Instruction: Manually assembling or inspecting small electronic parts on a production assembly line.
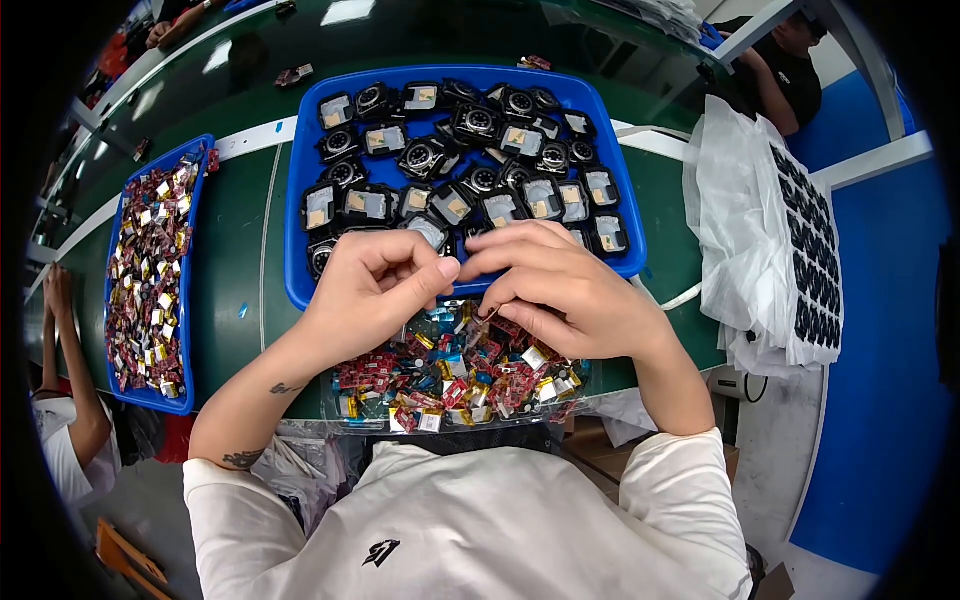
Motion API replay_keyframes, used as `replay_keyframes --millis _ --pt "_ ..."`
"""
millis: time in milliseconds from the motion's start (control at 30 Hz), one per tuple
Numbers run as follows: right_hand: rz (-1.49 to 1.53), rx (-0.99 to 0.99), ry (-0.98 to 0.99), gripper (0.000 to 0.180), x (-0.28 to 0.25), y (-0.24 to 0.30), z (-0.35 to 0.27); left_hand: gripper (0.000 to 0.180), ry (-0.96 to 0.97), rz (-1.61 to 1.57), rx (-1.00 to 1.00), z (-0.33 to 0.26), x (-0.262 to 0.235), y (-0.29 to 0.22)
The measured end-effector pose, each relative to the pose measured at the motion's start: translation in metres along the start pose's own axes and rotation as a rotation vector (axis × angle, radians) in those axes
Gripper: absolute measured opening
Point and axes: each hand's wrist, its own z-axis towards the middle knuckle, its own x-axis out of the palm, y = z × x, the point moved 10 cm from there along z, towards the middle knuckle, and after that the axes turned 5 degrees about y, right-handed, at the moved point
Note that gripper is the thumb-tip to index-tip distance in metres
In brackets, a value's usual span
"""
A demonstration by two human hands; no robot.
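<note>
Both hands are meeting over the near edge of the blue tray, fingertips pinched together. The left hand is curling its fingers inward, thumb and forefinger closing on something tiny at the point where the hands touch; the right hand is doing the same from the other side, its fingers bent and nearly closed. What they are pinching is too small and too hidden to tell. Just beneath them a clear bag is lying at the table's near edge, holding a heap of small red, gold, silver and blue pieces. The blue tray behind the hands is carrying rows of black square modules, some showing round lenses, some showing tan or grey squares; the hands are covering its front row. To the left, well apart, a second tray, also blue, long and narrow, is holding more red and gold pieces. On the right a stack of white plastic bags is resting on the green table, with a white sheet of black shapes on top. Another person's arm is showing at the far left, and someone in black is sitting at the upper right.
</note>
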Motion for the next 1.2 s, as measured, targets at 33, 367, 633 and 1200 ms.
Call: replay_keyframes --millis 33,367,633,1200 --pt "0.001 -0.002 0.001 0.012 0.002 -0.001 0.0 0.024 0.027 -0.005 0.003 0.0 0.001 0.0" --pt "0.163 0.033 -0.389 0.011 -0.022 -0.001 -0.004 0.01 0.136 0.056 0.219 0.0 0.013 -0.026" --pt "0.164 0.119 -0.502 0.012 -0.029 -0.008 -0.015 0.013 0.062 0.213 0.151 -0.001 0.01 -0.026" --pt "0.393 0.226 -0.559 0.009 -0.018 -0.028 -0.023 0.014 0.081 0.104 0.315 -0.004 0.006 -0.033"
